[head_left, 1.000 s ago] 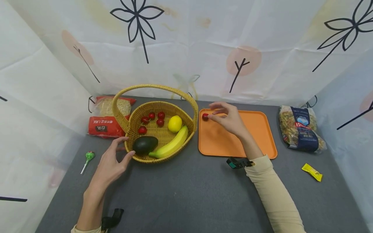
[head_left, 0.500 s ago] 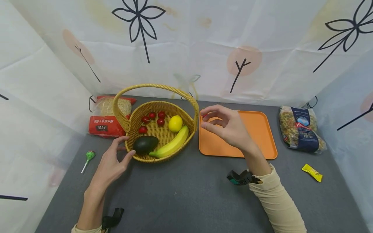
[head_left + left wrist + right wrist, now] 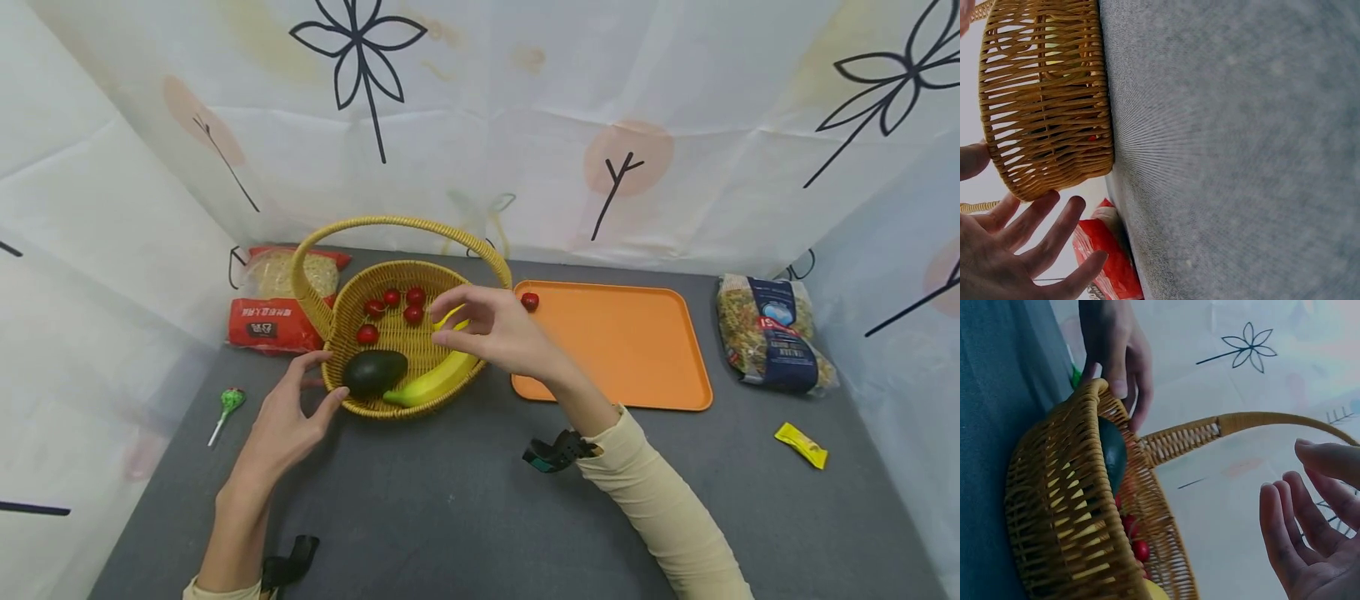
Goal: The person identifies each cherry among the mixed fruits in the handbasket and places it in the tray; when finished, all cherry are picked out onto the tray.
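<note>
Wears a long, wrinkly tan right sleeve (image 3: 660,500) and a tan left sleeve (image 3: 222,592), seen only at its end. Has a black right wrist gadget (image 3: 562,451) with a little green patch (image 3: 537,462), and a bent black left wrist gadget (image 3: 291,565).

The yellow wicker basket (image 3: 405,339) is standing upright, its tall handle (image 3: 397,222) arching overhead. Five red cherries (image 3: 413,314) are lying inside it; another cherry (image 3: 529,302) is resting right of the basket, on the orange tray (image 3: 622,350).
</note>
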Action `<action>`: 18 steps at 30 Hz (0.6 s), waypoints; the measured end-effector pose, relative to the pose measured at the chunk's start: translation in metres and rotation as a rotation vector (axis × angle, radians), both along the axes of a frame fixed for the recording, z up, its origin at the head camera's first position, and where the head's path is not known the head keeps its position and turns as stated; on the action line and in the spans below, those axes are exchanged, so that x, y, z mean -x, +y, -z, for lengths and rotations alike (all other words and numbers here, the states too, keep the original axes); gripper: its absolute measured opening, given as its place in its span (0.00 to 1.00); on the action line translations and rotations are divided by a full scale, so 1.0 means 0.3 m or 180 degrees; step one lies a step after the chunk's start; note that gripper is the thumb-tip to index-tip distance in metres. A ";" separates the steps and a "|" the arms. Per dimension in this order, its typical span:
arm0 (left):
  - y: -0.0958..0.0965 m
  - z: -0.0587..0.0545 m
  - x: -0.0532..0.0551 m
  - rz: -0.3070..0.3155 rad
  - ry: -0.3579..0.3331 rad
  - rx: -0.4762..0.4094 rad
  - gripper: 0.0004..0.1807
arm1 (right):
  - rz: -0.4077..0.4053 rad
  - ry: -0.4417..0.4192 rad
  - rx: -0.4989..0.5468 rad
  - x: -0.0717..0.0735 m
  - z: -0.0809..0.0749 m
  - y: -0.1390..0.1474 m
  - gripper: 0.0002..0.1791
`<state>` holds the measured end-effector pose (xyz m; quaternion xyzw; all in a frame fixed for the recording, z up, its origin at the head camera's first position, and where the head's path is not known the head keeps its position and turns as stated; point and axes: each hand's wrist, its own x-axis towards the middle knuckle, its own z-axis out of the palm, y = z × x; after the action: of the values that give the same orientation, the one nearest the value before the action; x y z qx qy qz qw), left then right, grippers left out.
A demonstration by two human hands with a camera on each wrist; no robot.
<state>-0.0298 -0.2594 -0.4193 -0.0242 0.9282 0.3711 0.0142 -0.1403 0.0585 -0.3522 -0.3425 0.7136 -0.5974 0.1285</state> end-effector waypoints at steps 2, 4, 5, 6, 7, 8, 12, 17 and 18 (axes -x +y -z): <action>0.000 0.000 0.000 0.0000 -0.0003 -0.0003 0.37 | -0.0059 -0.0041 -0.0036 0.024 0.016 -0.045 0.15; 0.000 0.000 0.001 -0.0002 -0.0004 -0.0006 0.37 | -0.0084 -0.0029 -0.0142 0.052 0.036 -0.088 0.14; 0.000 0.000 0.001 -0.0004 -0.0009 -0.0008 0.37 | -0.0080 -0.0022 -0.0207 0.065 0.045 -0.109 0.14; 0.000 0.000 0.002 -0.0004 -0.0012 -0.0010 0.37 | -0.0084 -0.0006 -0.0267 0.079 0.055 -0.130 0.14; 0.000 -0.001 0.003 -0.0005 -0.0021 -0.0013 0.37 | -0.0084 0.0006 -0.0343 0.093 0.065 -0.149 0.14; 0.001 -0.002 0.004 -0.0004 -0.0029 -0.0016 0.37 | -0.0085 0.0003 -0.0410 0.107 0.074 -0.167 0.14; 0.002 -0.004 0.007 -0.0002 -0.0052 -0.0019 0.38 | -0.0105 -0.0145 -0.0574 0.160 0.109 -0.235 0.13; 0.002 -0.005 0.005 -0.0004 -0.0067 -0.0010 0.38 | -0.0173 -0.0597 -0.0623 0.202 0.145 -0.300 0.16; 0.002 -0.005 0.004 -0.0006 -0.0071 -0.0009 0.38 | -0.0189 -0.0681 -0.0637 0.207 0.152 -0.312 0.17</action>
<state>-0.0311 -0.2589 -0.4179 -0.0292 0.9274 0.3722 0.0243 -0.2025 -0.0350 -0.3978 -0.2833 0.7414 -0.5524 0.2549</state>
